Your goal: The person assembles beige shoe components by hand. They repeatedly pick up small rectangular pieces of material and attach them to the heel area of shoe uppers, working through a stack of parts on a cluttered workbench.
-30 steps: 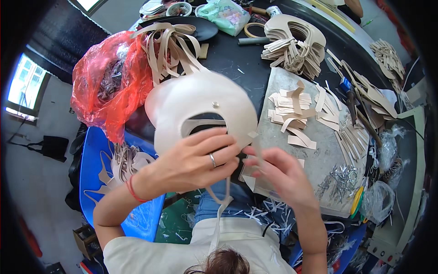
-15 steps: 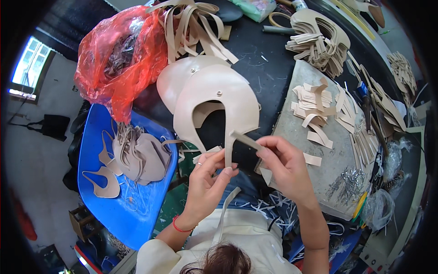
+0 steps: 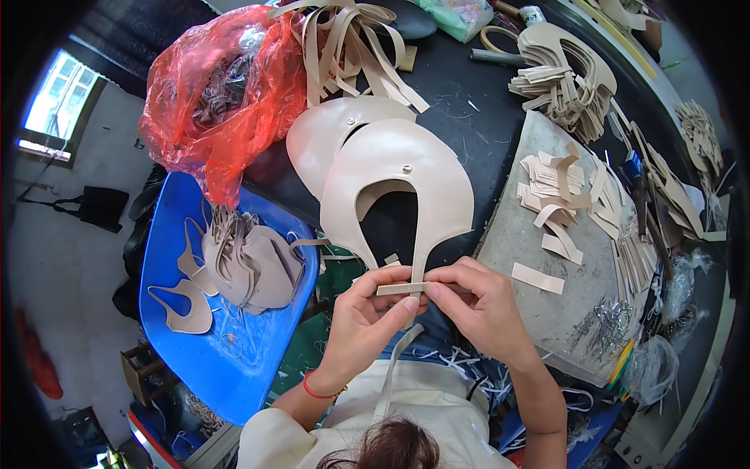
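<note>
Worktable [image 3: 469,117], dark, fills the upper scene. At nine o'clock a blue tray [image 3: 180,352] holds beige cutouts; a red plastic bag [image 3: 211,94] sits at eleven. Beige leather upper [image 3: 398,184] lies at twelve o'clock from the hands, its narrow tail running down towards six. Short beige strip [image 3: 400,288] crosses that tail, long axis three to nine. Left hand [image 3: 363,324] and right hand [image 3: 476,309] each pinch one end, equally near.
</note>
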The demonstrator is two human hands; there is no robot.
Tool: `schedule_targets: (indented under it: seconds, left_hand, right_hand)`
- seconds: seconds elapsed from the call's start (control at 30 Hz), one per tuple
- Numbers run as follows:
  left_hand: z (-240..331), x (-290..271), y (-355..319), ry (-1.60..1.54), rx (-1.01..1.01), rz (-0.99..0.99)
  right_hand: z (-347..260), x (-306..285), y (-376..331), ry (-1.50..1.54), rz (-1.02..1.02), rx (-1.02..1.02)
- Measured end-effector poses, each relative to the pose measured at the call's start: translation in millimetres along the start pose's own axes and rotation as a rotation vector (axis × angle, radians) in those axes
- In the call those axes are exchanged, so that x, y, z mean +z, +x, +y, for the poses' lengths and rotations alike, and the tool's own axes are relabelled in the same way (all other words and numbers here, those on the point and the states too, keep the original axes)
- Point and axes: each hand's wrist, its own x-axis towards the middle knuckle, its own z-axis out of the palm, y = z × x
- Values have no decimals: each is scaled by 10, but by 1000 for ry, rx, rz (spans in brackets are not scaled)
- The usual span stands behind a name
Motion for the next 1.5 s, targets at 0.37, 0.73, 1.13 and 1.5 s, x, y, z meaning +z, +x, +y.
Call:
schedule_targets:
  seconds: [0.37,0.73,1.13,1.5]
  left_hand:
    - [-2,-89,15,-68,-123,52]
    - [-55,-30,4,18,-17,-10]
    - [-66,35,-13,22,-11,5]
    - [-176,122,-47,70,38,65]
  right_hand:
    - [1,72,-76,171,-22,28]
    - [-130,255,-221,-35,299,-62]
    - [-117,89,-206,-69,189,-58]
    - [-61,132,-178,-201,167,-158]
